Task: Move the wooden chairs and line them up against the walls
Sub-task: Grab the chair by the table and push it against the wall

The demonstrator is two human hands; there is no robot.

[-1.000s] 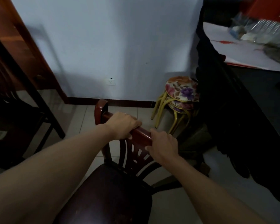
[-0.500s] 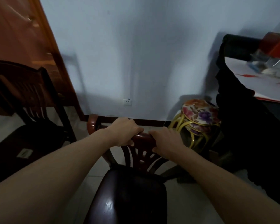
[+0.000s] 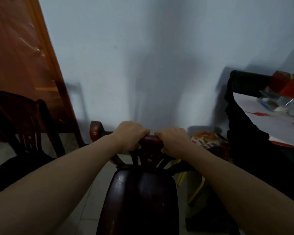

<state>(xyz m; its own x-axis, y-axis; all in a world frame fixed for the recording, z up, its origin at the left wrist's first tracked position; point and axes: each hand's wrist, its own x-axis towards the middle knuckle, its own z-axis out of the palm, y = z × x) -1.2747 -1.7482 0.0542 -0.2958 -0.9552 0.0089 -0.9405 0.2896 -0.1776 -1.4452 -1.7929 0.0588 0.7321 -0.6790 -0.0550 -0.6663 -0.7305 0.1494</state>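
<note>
A dark wooden chair stands right in front of me, its backrest toward the pale wall. My left hand and my right hand both grip the backrest's top rail, side by side near its middle. The rail's left end sticks out past my left hand. A second dark wooden chair stands at the left, beside the wooden door. The lower legs of both chairs are hidden.
An orange-brown wooden door fills the upper left. Stacked stools with floral cushions and yellow legs sit right of the held chair. A table with a black cloth and clutter on top stands at the right.
The held chair has come closer to the wall and turned squarer to it. The view has tilted up, so the wall socket is hidden. Both hands keep their grip.
</note>
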